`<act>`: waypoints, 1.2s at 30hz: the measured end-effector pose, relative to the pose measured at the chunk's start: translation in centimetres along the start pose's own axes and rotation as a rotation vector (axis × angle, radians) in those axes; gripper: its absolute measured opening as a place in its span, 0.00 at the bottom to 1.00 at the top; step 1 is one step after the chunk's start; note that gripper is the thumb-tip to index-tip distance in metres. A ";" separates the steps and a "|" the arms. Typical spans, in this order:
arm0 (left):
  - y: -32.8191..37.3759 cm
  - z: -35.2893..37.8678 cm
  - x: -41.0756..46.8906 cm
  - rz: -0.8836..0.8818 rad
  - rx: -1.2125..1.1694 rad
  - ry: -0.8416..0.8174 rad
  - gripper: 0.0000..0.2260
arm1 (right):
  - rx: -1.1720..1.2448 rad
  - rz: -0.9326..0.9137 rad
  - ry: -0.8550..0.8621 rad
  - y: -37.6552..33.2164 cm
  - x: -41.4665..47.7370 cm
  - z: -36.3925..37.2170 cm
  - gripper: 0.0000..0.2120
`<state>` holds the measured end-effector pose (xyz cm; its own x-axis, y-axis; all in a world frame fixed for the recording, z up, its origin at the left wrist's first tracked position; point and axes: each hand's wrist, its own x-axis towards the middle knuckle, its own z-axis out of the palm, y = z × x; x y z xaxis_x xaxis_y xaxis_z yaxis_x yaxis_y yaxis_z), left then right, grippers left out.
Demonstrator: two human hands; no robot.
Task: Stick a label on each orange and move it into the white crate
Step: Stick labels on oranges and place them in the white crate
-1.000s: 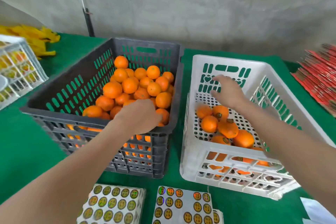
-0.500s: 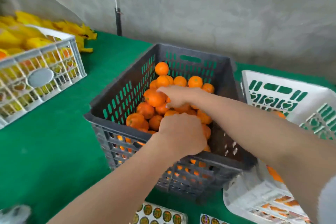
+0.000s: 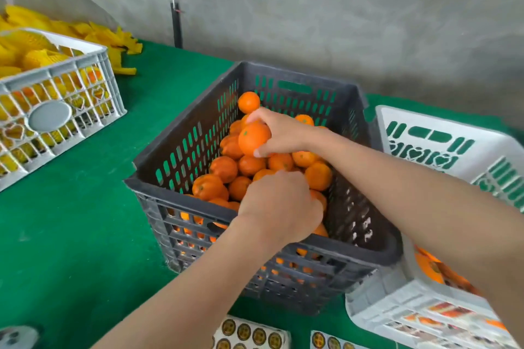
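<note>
A dark grey crate [image 3: 181,147] in the middle of the table holds a heap of oranges [image 3: 249,164]. My right hand [image 3: 280,136] reaches across it from the right and grips one orange [image 3: 252,137] at the top of the heap. My left hand [image 3: 280,207] hangs over the near end of the heap, knuckles up and fingers curled down among the fruit; what they hold is hidden. The white crate [image 3: 425,133] stands at the right, partly behind my right forearm, with oranges showing through its side. Label sheets [image 3: 249,331] lie at the near edge.
A light grey crate [image 3: 56,88] full of yellow foam nets stands at the left on the green cloth [image 3: 71,221]. More yellow nets [image 3: 119,45] are piled behind it. A thin dark pole [image 3: 176,22] stands against the grey wall.
My right hand left the white crate, crossed to the grey crate and closed round an orange on top. The left hand stayed over the near oranges. The view swung left.
</note>
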<state>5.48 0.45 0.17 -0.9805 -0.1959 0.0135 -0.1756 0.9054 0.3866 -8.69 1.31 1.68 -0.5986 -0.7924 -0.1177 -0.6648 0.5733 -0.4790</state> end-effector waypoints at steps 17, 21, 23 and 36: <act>7.0 5.4 -11.6 0.434 -0.755 -0.038 0.16 | 0.974 0.170 0.095 5.9 -33.4 3.0 0.23; 8.9 11.3 -13.4 0.113 -0.751 -0.410 0.29 | 1.127 0.360 0.140 8.0 -35.5 8.8 0.18; 9.3 13.9 -13.8 -0.061 -0.820 -0.339 0.26 | 1.214 0.409 0.131 9.7 -35.9 10.8 0.16; 5.0 20.3 -15.5 -0.552 -0.748 -0.328 0.37 | 0.342 0.805 0.137 16.8 -34.4 18.0 0.20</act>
<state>17.99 15.63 -16.84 -0.7730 -0.3034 -0.5572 -0.6262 0.2243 0.7467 8.75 34.42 -17.94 -0.8901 -0.1308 -0.4367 0.1381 0.8355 -0.5318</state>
